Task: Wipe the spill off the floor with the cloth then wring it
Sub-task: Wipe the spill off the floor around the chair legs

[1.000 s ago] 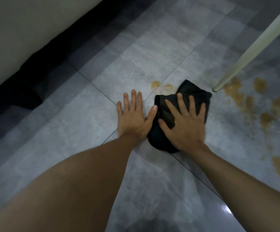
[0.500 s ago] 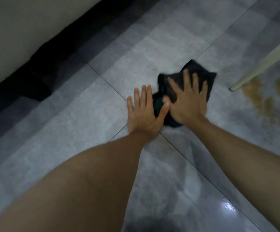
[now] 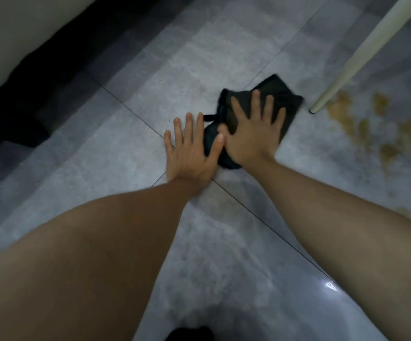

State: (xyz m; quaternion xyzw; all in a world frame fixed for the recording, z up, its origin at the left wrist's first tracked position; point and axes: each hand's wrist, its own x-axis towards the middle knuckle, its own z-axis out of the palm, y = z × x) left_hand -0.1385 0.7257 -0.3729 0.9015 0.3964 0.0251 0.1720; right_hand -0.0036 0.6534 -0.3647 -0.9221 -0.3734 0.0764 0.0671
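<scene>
1. While I watched through the head camera, the nearest thing was the glossy grey tiled floor [image 3: 224,254], crossed by thin dark grout lines and catching a bright glare low on the right.
2. My left hand [image 3: 189,153] lay flat on the bare tile, fingers spread apart and gripping nothing; I judged it was there as a brace for my weight.
3. My right hand [image 3: 251,134] pressed palm-down on the black cloth [image 3: 280,97], fingers splayed over it rather than clamped round it, which I took to be for pushing it flat across the tile.
4. That cloth was soft and rumpled, bunched under the palm, touching the floor just beside my left thumb.
5. Past it stood a slim, pale, tapered furniture leg [image 3: 352,70], its foot near the cloth's far corner.
6. Beyond that leg lay the spill [image 3: 362,129], brownish blotches scattered on the tile, not yet wiped; wringing looked some way off.
</scene>
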